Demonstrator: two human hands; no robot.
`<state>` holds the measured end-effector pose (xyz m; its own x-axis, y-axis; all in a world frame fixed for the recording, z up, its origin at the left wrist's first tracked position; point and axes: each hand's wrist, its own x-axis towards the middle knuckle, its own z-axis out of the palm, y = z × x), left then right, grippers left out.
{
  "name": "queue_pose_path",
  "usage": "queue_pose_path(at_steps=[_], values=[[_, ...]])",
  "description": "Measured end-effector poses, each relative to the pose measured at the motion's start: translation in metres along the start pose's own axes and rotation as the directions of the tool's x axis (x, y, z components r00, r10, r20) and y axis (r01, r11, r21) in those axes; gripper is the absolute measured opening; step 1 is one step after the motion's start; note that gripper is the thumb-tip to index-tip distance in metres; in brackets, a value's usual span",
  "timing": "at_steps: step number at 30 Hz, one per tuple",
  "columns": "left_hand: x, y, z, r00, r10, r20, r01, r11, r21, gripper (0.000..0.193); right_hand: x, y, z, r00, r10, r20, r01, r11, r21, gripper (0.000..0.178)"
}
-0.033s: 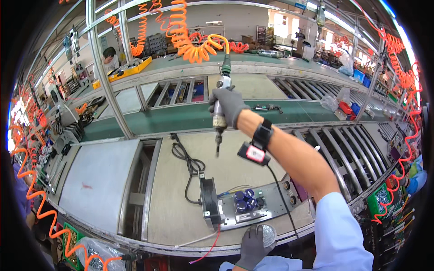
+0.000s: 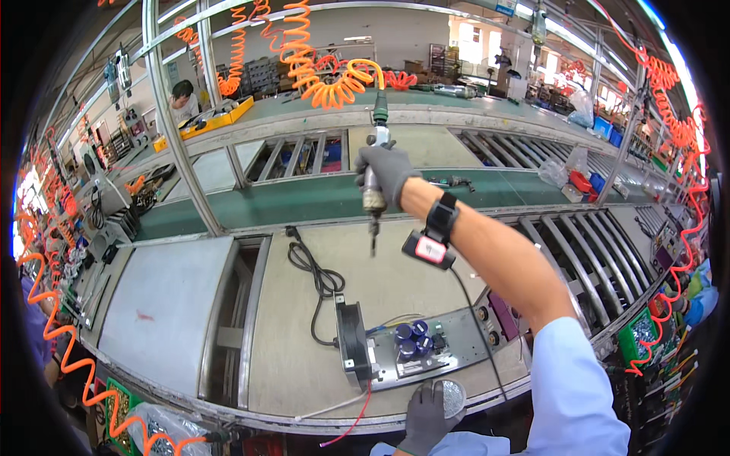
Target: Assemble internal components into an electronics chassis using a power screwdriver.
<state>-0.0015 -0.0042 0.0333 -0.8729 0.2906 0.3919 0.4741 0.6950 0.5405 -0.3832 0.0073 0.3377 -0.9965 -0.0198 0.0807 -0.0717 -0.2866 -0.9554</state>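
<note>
My right hand point(image 2: 386, 173), in a grey glove, is wrapped round a pneumatic screwdriver point(image 2: 373, 199). The tool hangs upright from an orange coiled air hose point(image 2: 334, 85), its bit pointing down above the bench. Below it lies an electronic assembly: a metal chassis plate point(image 2: 460, 346), blue-topped capacitors point(image 2: 414, 338) and an upright black fan-like unit point(image 2: 352, 338). At the bench's near edge my left hand point(image 2: 427, 416), also gloved, holds a round dish of small shiny pieces point(image 2: 453, 398), too small to name. The bit touches nothing.
A black power cable point(image 2: 308, 266) lies coiled left of the assembly. Metal rollers point(image 2: 582, 258) run to the right, and a pale panel point(image 2: 163, 311) covers the left. Across the green belt point(image 2: 281, 199) another tool point(image 2: 452, 182) rests. A person point(image 2: 182, 102) is at the far left.
My right hand and the screwdriver have shifted slightly, the bit tip moving a little right and up. My left hand and the assembly look much the same.
</note>
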Motion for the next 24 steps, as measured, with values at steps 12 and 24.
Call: queue_pose_path(at_steps=[12, 24], values=[[-0.007, -0.006, 0.016, 0.988, -0.124, 0.096, 0.132, 0.987, -0.090, 0.101, 0.201, -0.009, -0.181, 0.960, -0.109, -0.259, 0.015, 0.941, -0.339, 0.018], [-0.016, -0.004, 0.033, 0.976, -0.171, 0.137, 0.168, 0.985, 0.029, 0.116, 0.217, 0.044, -0.189, 0.957, -0.115, -0.266, -0.216, 0.329, -0.919, 0.050]])
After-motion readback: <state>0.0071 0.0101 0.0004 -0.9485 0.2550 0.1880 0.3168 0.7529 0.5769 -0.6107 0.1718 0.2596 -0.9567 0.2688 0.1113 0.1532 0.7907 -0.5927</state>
